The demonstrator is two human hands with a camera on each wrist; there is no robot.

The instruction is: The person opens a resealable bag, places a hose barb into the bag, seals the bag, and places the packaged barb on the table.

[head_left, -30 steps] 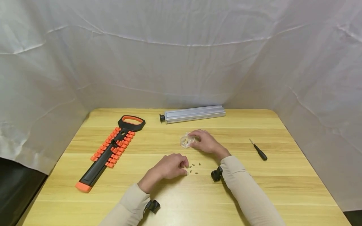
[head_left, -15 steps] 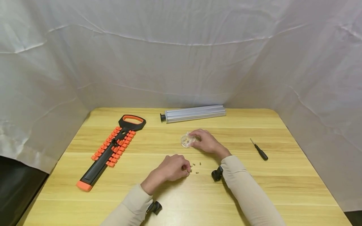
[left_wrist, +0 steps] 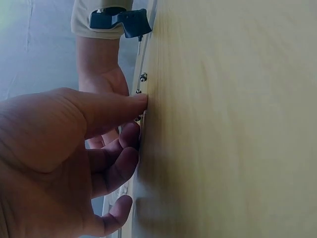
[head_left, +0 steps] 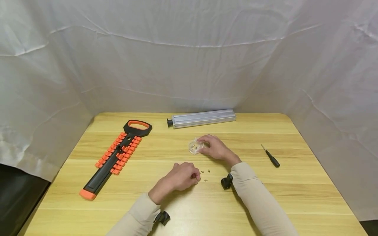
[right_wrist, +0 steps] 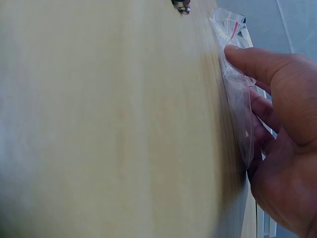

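My right hand (head_left: 217,149) holds the mouth of a clear zip-lock bag (head_left: 193,146), with its thumb on the film near the red seal line in the right wrist view. A few small metal fittings show inside the bag, which lies on the table. Nearer to me, my left hand (head_left: 181,177) is down at the tabletop with thumb and index finger around a small metal fitting (left_wrist: 138,118), mostly hidden by the fingers. Several loose metal fittings (head_left: 205,180) lie just right of those fingertips.
A black and orange rack-like tool (head_left: 101,177) with a loop handle lies at the left of the wooden table (head_left: 265,203). At the back is a silver aluminium profile (head_left: 203,119) with a black knob. A black-handled screwdriver (head_left: 272,159) lies on the right.
My left hand has moved slightly right, its thumb and index finger closing in over the nearest fittings, so fewer show beside it. My right hand stays on the bag.
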